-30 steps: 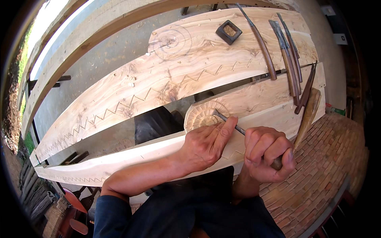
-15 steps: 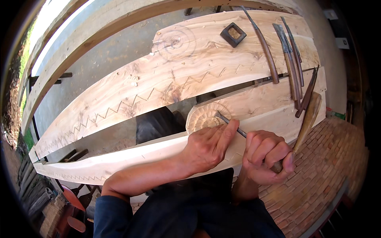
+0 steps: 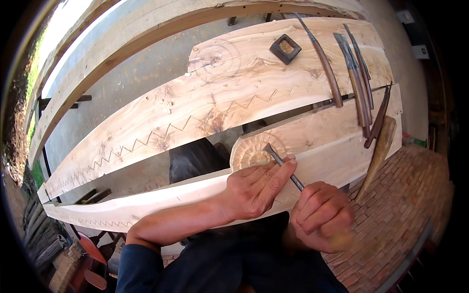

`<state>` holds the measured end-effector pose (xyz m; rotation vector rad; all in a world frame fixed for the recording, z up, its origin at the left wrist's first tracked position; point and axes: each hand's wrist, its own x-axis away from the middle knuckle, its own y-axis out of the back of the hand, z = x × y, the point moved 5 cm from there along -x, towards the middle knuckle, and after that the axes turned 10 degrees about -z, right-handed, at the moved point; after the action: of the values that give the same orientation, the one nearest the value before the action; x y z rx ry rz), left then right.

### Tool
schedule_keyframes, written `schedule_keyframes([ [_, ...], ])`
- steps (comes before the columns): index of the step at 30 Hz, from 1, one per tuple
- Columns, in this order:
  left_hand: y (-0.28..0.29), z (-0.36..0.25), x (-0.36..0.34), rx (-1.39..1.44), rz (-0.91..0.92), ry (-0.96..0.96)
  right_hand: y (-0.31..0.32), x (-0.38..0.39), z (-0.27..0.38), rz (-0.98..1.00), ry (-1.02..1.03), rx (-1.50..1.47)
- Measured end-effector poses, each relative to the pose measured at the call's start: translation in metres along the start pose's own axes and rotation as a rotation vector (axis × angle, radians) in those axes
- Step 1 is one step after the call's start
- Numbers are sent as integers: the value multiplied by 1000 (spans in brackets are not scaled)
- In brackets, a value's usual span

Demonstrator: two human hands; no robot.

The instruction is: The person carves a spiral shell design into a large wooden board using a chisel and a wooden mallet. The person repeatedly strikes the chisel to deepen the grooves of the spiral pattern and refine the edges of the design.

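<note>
Right hand (image 3: pixel 322 215) was closed around the rear of the chisel (image 3: pixel 296 181), whose long axis ran forward-left from that hand to the carved rosette (image 3: pixel 244 151). Left hand (image 3: pixel 254 190) touched the chisel nearer its tip; its grip could not be determined. Beyond both hands lay a wide zigzag-marked board (image 3: pixel 254 75).

Dull metal chisel shaft (image 3: pixel 296 182), matt pale wooden board (image 3: pixel 322 156).
</note>
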<state>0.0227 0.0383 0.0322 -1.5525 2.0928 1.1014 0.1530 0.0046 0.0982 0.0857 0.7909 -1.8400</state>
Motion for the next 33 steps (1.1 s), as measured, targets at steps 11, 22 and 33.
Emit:
schedule_keyframes([
  [11, -1, -4, 1, -25, 32, -1, 12, 6, 3, -103, -2, -6],
  [22, -8, 1, -1, -60, 11, 52, 26, -6, -19, -294, -38, -126],
  [33, -8, -1, -1, -106, 167, 112, 28, -18, -23, -165, -107, -168],
])
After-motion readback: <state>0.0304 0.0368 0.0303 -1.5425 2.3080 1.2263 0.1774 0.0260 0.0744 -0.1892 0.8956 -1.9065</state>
